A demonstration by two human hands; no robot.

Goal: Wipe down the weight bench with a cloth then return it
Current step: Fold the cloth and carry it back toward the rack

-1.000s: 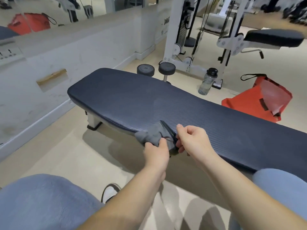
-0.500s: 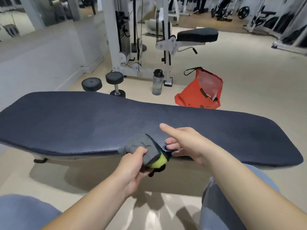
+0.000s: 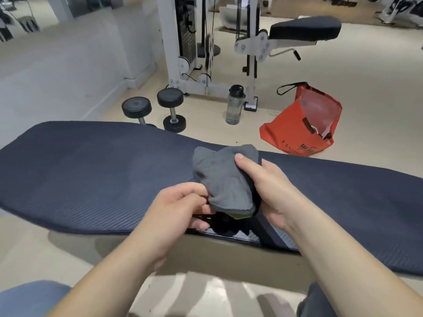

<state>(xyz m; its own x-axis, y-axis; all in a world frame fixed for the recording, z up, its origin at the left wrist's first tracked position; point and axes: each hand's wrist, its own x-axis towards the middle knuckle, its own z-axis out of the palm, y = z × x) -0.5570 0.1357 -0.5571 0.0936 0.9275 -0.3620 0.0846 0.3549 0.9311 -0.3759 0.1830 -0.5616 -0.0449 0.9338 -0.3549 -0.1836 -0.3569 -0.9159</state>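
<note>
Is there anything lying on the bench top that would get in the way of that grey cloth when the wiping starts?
Nothing visible does. Both the left hand and right hand hold the grey cloth just above the bench, whose dark pad looks bare along its visible length.

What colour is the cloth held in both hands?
Grey, with a yellow-green patch at its lower edge; the soft cloth shows best in the head view.

You are in a gym: a padded weight bench (image 3: 114,175), two dumbbells (image 3: 170,110), a cable machine (image 3: 183,42) and a water bottle (image 3: 234,106) on the floor.
</note>
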